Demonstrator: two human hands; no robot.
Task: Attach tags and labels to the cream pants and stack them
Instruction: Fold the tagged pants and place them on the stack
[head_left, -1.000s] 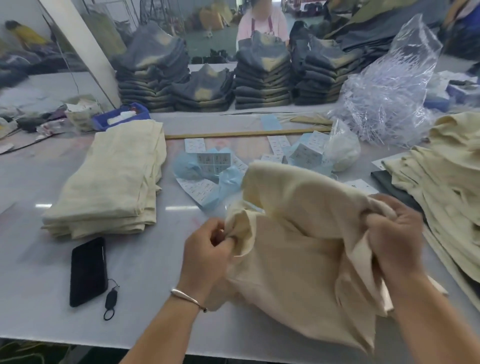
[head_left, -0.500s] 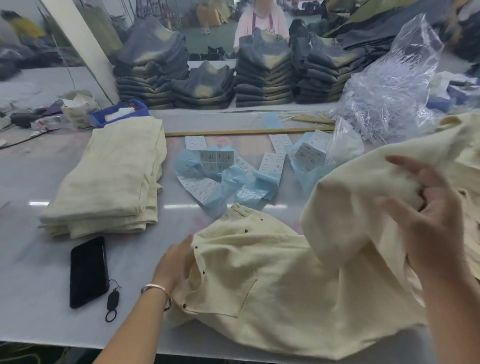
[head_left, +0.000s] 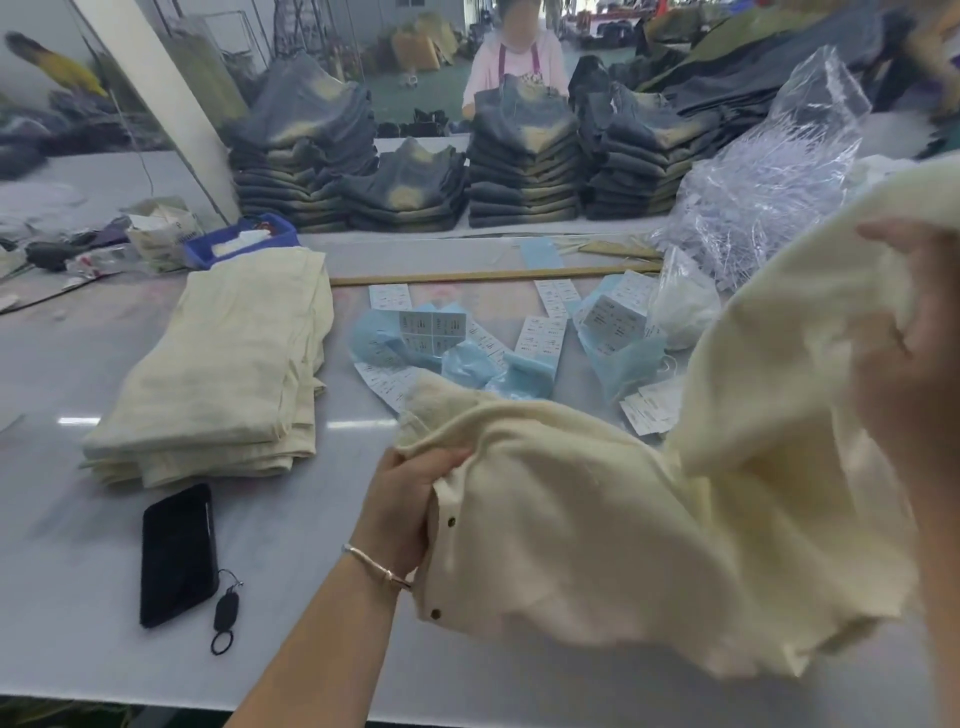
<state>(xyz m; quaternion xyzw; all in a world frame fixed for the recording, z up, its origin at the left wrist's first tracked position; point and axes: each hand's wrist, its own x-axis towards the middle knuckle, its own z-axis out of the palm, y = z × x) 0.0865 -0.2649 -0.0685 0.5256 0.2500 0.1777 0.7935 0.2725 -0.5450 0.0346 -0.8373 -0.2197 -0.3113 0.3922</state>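
Head view: one pair of cream pants (head_left: 597, 530) in work, lower right of the frame, lifted partly off the counter (head_left: 78, 597), fabric draped between both hands. One folded stack of cream pants (head_left: 223, 374) at left centre, lying flat; layer count unclear. Loose white tags (head_left: 540, 335) scattered mid-frame, at least eight, mixed with blue backing paper (head_left: 519, 371); exact count not readable. One black phone (head_left: 179, 553) at lower left with a small looped strap (head_left: 227, 616) beside it. One long wooden stick (head_left: 493, 274) across the middle, above the tags. One blue tray (head_left: 200, 249) at upper left holding white pieces. One clear plastic bag (head_left: 769, 171) at upper right, crumpled; a smaller clear bag (head_left: 683, 304) with white contents beside the tags. About four piles of dark folded jeans (head_left: 522, 171) along the back, a person in pink behind them. Left hand (head_left: 402, 501): bracelet on wrist, fingers curled, grip closed on the pants edge near two metal studs. Right hand (head_left: 909, 374): raised at right edge, blurred, grip bunched on the pants fabric.
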